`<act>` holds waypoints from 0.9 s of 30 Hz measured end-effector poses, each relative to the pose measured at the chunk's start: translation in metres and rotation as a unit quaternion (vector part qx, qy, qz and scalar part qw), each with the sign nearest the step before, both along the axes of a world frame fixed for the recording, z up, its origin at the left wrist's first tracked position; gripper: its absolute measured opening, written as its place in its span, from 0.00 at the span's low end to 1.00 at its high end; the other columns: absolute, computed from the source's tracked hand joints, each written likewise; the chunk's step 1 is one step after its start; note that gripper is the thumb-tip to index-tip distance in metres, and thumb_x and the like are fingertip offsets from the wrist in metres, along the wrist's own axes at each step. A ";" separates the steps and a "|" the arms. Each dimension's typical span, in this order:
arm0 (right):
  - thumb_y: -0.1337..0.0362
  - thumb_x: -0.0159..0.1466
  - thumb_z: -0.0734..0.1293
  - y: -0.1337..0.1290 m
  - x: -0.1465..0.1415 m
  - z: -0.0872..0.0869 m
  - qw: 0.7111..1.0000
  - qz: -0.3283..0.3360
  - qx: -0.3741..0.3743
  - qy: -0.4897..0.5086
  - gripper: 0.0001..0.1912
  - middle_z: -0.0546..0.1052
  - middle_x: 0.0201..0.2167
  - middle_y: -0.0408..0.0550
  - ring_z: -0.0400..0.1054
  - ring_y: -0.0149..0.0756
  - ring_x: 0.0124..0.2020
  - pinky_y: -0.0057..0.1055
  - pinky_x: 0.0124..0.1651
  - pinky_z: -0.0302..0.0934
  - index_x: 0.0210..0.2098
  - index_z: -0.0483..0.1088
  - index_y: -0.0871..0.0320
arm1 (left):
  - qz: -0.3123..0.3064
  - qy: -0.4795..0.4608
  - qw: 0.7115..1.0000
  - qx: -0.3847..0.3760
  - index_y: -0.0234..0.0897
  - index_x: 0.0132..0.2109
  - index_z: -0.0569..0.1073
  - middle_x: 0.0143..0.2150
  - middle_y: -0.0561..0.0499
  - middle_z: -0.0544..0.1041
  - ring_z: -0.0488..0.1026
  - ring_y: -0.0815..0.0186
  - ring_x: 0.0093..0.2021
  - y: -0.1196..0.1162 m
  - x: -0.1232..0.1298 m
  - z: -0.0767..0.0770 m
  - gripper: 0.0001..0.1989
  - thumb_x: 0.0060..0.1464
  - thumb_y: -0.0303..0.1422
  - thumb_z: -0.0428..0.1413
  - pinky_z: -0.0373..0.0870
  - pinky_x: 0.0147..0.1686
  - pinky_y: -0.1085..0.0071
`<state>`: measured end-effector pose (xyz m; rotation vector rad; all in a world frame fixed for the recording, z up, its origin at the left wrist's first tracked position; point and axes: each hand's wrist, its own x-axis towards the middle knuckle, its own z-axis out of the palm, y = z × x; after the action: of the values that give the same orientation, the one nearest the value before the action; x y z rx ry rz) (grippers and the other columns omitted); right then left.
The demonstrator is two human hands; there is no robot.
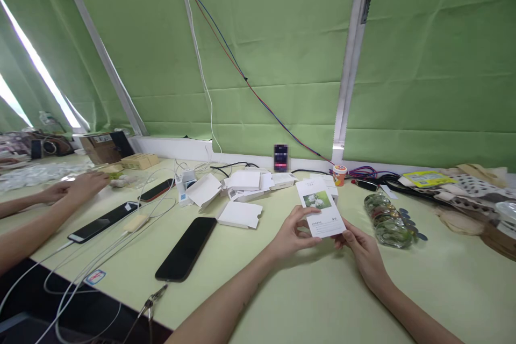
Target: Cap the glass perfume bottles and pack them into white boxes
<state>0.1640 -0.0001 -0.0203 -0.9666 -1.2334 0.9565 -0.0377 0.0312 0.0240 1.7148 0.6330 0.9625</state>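
Note:
A white printed box [321, 209] with a picture of white flowers on green is held up above the pale table, its face toward the camera. My left hand [296, 232] grips its left lower edge, fingers closed around it. At the lower right corner, my right hand [360, 250] pinches the box between thumb and fingers. Several flattened or open white boxes [241, 214] lie in a loose pile behind and to the left. Right of my right hand sits a clear-wrapped stack of green round items [387, 220].
Black phone [186, 250], second phone [104, 222] and white cables lie left. Another person's hands [83, 185] are at far left. An orange-white cup [339, 175], an upright phone [281, 158] and dark cables [365, 173] stand or lie along the back. Cloth [475, 188] lies right.

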 end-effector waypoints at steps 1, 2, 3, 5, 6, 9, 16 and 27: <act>0.48 0.61 0.66 0.000 0.000 -0.001 1.000 0.007 -0.003 0.007 0.28 0.76 0.25 0.45 0.67 0.38 0.25 0.34 0.32 0.65 0.54 0.73 0.59 | 0.002 0.005 1.000 0.002 0.47 0.56 0.69 0.55 0.46 0.64 0.71 0.56 0.50 0.000 -0.001 0.001 0.29 0.45 0.38 0.66 0.72 0.42 0.67; 0.48 0.61 0.67 0.000 0.000 -0.002 1.000 0.012 -0.006 0.013 0.28 0.76 0.25 0.45 0.67 0.37 0.25 0.34 0.32 0.65 0.54 0.72 0.59 | 0.004 0.009 1.000 0.004 0.47 0.56 0.69 0.55 0.46 0.64 0.71 0.57 0.49 0.001 -0.002 0.001 0.29 0.45 0.38 0.66 0.72 0.42 0.67; 0.48 0.61 0.67 0.000 -0.001 -0.002 1.000 0.015 -0.008 0.017 0.28 0.76 0.25 0.45 0.67 0.37 0.25 0.33 0.32 0.65 0.55 0.72 0.59 | 0.005 0.012 1.000 0.004 0.47 0.56 0.70 0.55 0.46 0.65 0.71 0.57 0.48 0.001 -0.003 0.002 0.29 0.45 0.39 0.66 0.71 0.42 0.67; 0.49 0.61 0.67 0.000 -0.002 -0.001 1.000 0.017 -0.010 0.020 0.28 0.76 0.25 0.45 0.68 0.38 0.26 0.33 0.33 0.65 0.55 0.71 0.58 | 0.004 0.015 1.000 0.001 0.48 0.56 0.69 0.55 0.46 0.65 0.72 0.59 0.47 0.003 -0.004 0.001 0.29 0.45 0.39 0.66 0.71 0.41 0.67; 0.49 0.61 0.67 -0.001 -0.002 -0.001 1.000 0.016 -0.010 0.020 0.28 0.77 0.25 0.45 0.68 0.38 0.27 0.33 0.33 0.65 0.55 0.71 0.58 | 0.002 0.017 1.000 -0.001 0.48 0.56 0.69 0.55 0.46 0.65 0.72 0.59 0.46 0.004 -0.005 0.000 0.30 0.45 0.39 0.66 0.71 0.41 0.67; 0.50 0.62 0.66 -0.002 -0.004 0.002 1.000 0.018 -0.011 0.017 0.27 0.77 0.27 0.45 0.68 0.38 0.30 0.32 0.35 0.64 0.56 0.70 0.58 | 0.003 0.021 1.000 -0.010 0.49 0.55 0.70 0.54 0.47 0.64 0.72 0.60 0.44 0.007 -0.005 -0.005 0.31 0.43 0.38 0.68 0.71 0.40 0.68; 0.51 0.62 0.67 -0.002 -0.002 0.005 0.999 0.026 -0.023 0.021 0.26 0.77 0.28 0.43 0.66 0.36 0.30 0.31 0.37 0.63 0.56 0.70 0.58 | 0.010 0.018 1.000 0.001 0.49 0.55 0.70 0.52 0.47 0.63 0.71 0.62 0.43 0.007 -0.003 -0.009 0.30 0.44 0.37 0.67 0.71 0.35 0.71; 0.51 0.60 0.69 0.003 -0.007 0.000 0.976 0.080 -0.064 0.193 0.18 0.80 0.35 0.45 0.69 0.37 0.33 0.30 0.37 0.64 0.46 0.76 0.53 | -0.026 -0.110 0.993 -0.017 0.58 0.68 0.36 0.68 0.41 0.52 0.71 0.53 0.51 0.003 0.003 -0.011 0.54 0.45 0.50 0.63 0.72 0.45 0.60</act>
<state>0.1565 0.0026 -0.0201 -0.7415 -0.9366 1.2958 -0.0348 0.0344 0.0132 1.5607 0.4555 1.0811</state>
